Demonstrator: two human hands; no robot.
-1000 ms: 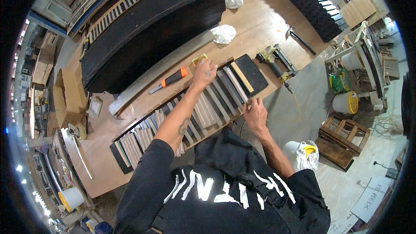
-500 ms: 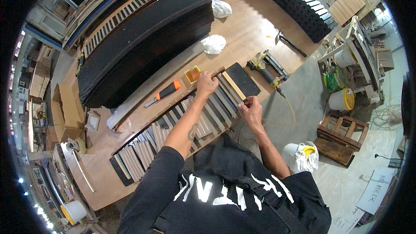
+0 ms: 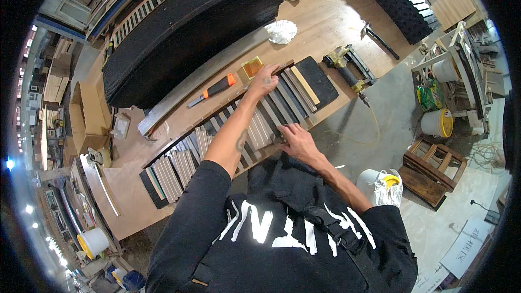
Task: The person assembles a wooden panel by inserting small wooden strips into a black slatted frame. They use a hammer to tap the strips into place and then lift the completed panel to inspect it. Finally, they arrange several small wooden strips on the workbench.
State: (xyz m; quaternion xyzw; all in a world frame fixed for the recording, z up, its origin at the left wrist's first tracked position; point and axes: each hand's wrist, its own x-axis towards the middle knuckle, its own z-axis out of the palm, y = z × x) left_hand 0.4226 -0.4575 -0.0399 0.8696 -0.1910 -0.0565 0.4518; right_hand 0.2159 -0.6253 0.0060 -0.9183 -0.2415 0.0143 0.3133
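Note:
A long, shallow tray-like assembly (image 3: pixel 154 186) of grey, brown and black slats lies slantwise on the wooden workbench. My left hand (image 3: pixel 265 80) rests on its far rail, fingers curled down; what they grip is hidden. At the near edge, my right hand (image 3: pixel 297 141) bends its fingers over the slat ends, and I cannot make out what lies between them. To the right of both hands sit a pale wooden strip (image 3: pixel 305 86) and a black end panel (image 3: pixel 319 81). Just beyond my left hand is a small yellow box of staples (image 3: pixel 252 68).
An orange-handled utility knife (image 3: pixel 217 88) lies beyond the slats. Behind it rises a tall stack of black curved panels (image 3: pixel 190 49). A nail gun (image 3: pixel 350 68) with a trailing hose and a hammer (image 3: pixel 380 40) are at the right. White buckets (image 3: pixel 374 182) stand on the floor.
My right hand has moved left along the near edge, away from the pale strip toward the middle slats. My left hand stays at the far rail. The whole view has shifted slightly.

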